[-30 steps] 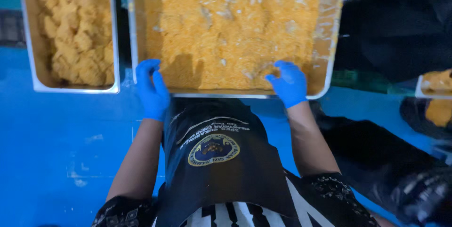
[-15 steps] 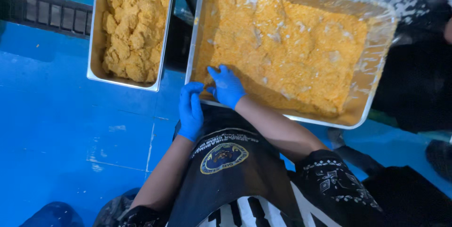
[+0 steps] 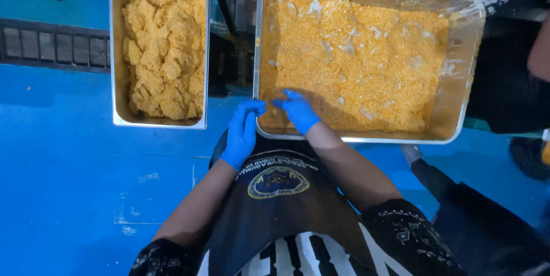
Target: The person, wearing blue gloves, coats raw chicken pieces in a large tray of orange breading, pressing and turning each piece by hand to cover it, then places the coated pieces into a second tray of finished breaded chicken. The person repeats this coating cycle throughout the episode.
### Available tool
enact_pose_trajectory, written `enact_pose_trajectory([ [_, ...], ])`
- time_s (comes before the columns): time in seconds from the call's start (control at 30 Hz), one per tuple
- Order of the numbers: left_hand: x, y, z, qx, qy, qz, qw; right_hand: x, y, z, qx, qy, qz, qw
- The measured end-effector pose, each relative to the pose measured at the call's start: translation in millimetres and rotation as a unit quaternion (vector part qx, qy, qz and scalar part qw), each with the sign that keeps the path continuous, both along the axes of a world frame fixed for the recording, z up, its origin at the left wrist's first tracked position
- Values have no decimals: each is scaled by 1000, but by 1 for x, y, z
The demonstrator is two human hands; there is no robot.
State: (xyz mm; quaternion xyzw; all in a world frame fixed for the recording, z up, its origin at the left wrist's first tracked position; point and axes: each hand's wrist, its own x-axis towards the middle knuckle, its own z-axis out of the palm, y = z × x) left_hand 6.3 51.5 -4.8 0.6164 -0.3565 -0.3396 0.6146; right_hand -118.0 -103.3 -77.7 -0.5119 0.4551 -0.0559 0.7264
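- Head view: we take the large rectangular steel tray filled with orange breadcrumb coating as our landmark; its long axis runs left to right across the view, and its near rim faces our body.
- Our right hand in a blue glove is inside the tray at its near-left corner, fingers curled down into the orange crumb; it seems to press or grip something buried there, but we cannot tell what, since the crumb hides it.
- Our left hand in a blue glove is just outside the tray's near-left corner, its fingertips at the rim and bent loosely, holding nothing that we can see.
- So the crumb lies ahead and to the right of both hands, and the right hand is the nearer one, already in it.
- Well to the left of the tray, apart from it, stands a narrower steel pan heaped with breaded pieces; its long axis runs away from us, and the left hand is nearer to it.
- Below the tray spreads the blue floor.
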Motion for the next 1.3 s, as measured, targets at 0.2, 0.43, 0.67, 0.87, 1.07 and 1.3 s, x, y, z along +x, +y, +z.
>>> enact_pose_trajectory([
  [0.2, 25, -9, -3, -20, -29, -40, 999, -3, -31, 13, -287, -42, 18, 957],
  [0.43, 33, -13, 1, -34, -68, -88, 993, 4, 21, 11, 159, 61, -240, 956],
  [0.67, 36, -13, 7, -7, -49, -126, 991, 20, -16, 25, -111, -52, -210, 970],
  [0.87, 31, -24, 8, -28, -259, -201, 944, 42, -34, 42, -607, 245, 291, 698],
  [1.07, 23, -32, -3, -41, -348, -211, 913, 52, -40, 31, -594, 256, 263, 716],
  [1.3, 21, -31, -12, -64, -374, -194, 905, 61, -50, 35, -562, 228, 262, 751],
])
